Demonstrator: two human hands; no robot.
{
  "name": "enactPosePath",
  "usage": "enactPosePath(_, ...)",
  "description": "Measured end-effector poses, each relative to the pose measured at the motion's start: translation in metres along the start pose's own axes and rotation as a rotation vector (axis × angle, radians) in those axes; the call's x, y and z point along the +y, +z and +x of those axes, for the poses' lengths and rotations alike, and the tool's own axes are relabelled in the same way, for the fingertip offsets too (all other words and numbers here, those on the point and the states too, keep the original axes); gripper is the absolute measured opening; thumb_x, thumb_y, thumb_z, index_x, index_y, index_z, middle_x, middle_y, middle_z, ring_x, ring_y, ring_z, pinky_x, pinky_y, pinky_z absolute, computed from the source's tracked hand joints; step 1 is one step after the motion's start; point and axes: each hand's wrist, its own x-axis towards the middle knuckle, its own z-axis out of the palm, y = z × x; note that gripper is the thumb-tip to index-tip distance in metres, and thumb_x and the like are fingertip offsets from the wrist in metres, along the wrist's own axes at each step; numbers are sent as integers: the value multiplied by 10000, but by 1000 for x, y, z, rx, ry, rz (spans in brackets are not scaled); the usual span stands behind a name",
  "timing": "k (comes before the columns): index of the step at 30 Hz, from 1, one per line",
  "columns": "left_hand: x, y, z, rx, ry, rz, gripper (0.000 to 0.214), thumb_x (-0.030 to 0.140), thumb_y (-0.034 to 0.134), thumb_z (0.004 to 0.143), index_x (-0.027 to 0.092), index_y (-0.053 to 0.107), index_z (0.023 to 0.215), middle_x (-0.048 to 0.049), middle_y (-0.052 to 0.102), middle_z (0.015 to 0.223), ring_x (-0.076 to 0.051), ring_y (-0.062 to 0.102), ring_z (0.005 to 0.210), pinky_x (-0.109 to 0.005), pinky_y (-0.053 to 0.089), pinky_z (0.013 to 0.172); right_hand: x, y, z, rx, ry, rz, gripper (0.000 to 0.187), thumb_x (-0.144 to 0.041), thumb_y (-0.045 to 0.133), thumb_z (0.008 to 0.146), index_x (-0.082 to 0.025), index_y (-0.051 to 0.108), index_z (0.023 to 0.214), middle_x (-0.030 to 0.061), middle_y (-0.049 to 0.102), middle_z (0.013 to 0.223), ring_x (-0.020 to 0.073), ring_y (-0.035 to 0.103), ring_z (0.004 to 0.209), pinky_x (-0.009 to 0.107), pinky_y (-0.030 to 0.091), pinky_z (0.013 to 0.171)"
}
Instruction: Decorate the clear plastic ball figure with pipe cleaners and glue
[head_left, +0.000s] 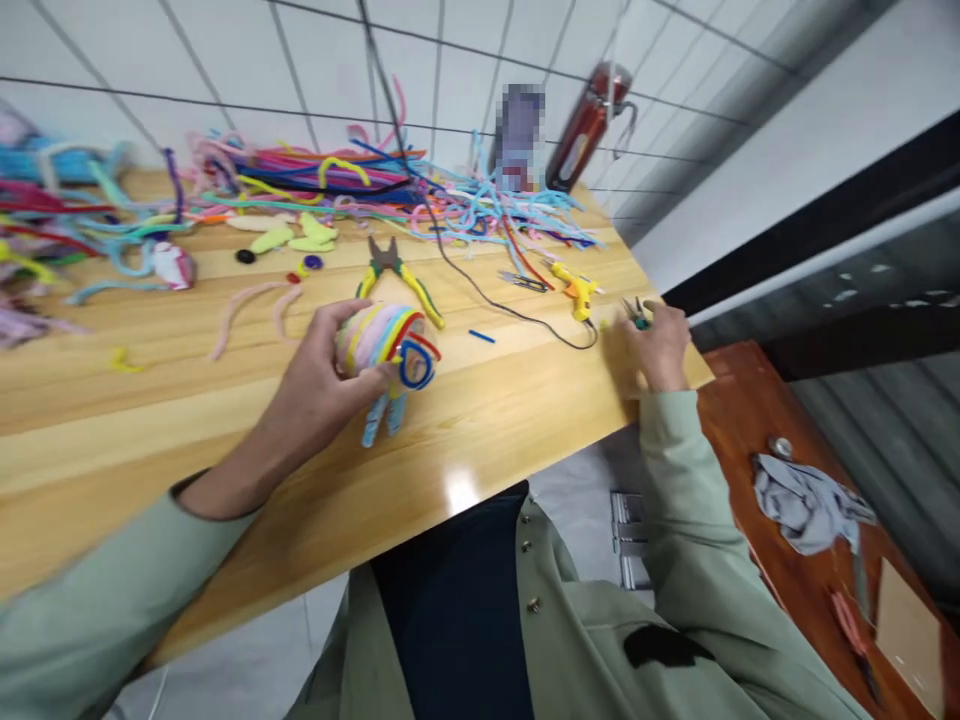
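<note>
My left hand (319, 365) is closed around a rounded, striped pipe-cleaner figure (372, 340), above the table. Pink, yellow, blue and red bands wrap it; a blue ring sits on the side facing right, and pale blue legs (384, 418) hang below. At the table's right edge, my right hand (661, 345) has its fingers closed on a small green-handled tool (639, 315) with two metal tips pointing away; its exact kind is unclear. Yellow-and-green pliers (405, 275) lie open just behind the figure. A yellow glue gun (577, 290) rests left of my right hand.
Loose pipe cleaners (330, 180) pile along the tiled wall. A black cord (480, 290) crosses the wooden table (510, 400) to the glue gun. Small scissors (523, 281) and a short blue piece (481, 336) lie nearby. A red bottle (589, 130) stands at the back right.
</note>
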Motion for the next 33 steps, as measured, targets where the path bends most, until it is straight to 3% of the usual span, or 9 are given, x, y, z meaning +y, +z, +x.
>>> enactPosePath(3, 5, 5, 1, 15, -57, -84, 757, 394, 788, 817, 197, 539, 1504, -123, 692, 1305, -296, 725, 1018, -453, 651, 859, -54, -14, -42, -20, -453, 371, 354, -424, 728, 963, -236, 760, 1262, 149, 769, 1322, 354, 688, 1300, 594, 503, 1203)
enactPosePath(6, 8, 8, 1, 33, -25, -53, 749, 399, 792, 791, 241, 550, 1482, -115, 687, 1332, -316, 722, 1079, -474, 659, 908, -122, -35, -100, -150, -831, 574, 245, -421, 752, 1010, -295, 764, 1219, 107, 760, 1362, 339, 692, 1340, 605, 517, 1207)
enactPosePath(10, 12, 8, -3, 35, 50, 20, 720, 386, 792, 797, 241, 559, 1462, -121, 662, 1411, -361, 673, 1264, -511, 622, 1063, -184, -43, -148, -238, -1065, 596, 130, -316, 697, 1062, -274, 748, 1174, 128, 714, 1445, 325, 663, 1396, 589, 534, 1184)
enactPosePath(13, 14, 9, -5, 15, 99, 39, 713, 371, 779, 807, 213, 551, 1463, -137, 654, 1437, -365, 644, 1324, -531, 581, 1136, -199, -32, -153, -211, -1094, 574, 88, -281, 665, 1070, -262, 739, 1114, 136, 703, 1448, 332, 650, 1400, 611, 520, 1182)
enactPosePath(20, 10, 14, -7, 22, 210, 65, 707, 345, 757, 808, 191, 545, 1465, -151, 648, 1470, -345, 637, 1363, -516, 542, 1189, -200, -16, -146, -184, -1153, 691, 53, -234, 681, 1032, -276, 708, 1050, 116, 704, 1444, 332, 662, 1356, 598, 511, 1174)
enactPosePath(28, 6, 16, -9, 11, 377, 162, 691, 265, 761, 788, 214, 552, 1445, -128, 672, 1431, -345, 637, 1364, -513, 536, 1188, -200, -17, -142, -396, -974, 777, 182, -334, 796, 975, -282, 669, 1094, 111, 677, 1452, 331, 631, 1415, 578, 494, 1239)
enactPosePath(33, 7, 15, -9, -25, 309, 141, 696, 272, 747, 795, 213, 558, 1462, -125, 654, 1454, -345, 619, 1380, -492, 545, 1175, -199, -14, -140, -540, -865, 839, 218, -337, 798, 953, -280, 665, 1115, 97, 687, 1426, 310, 643, 1403, 537, 487, 1246)
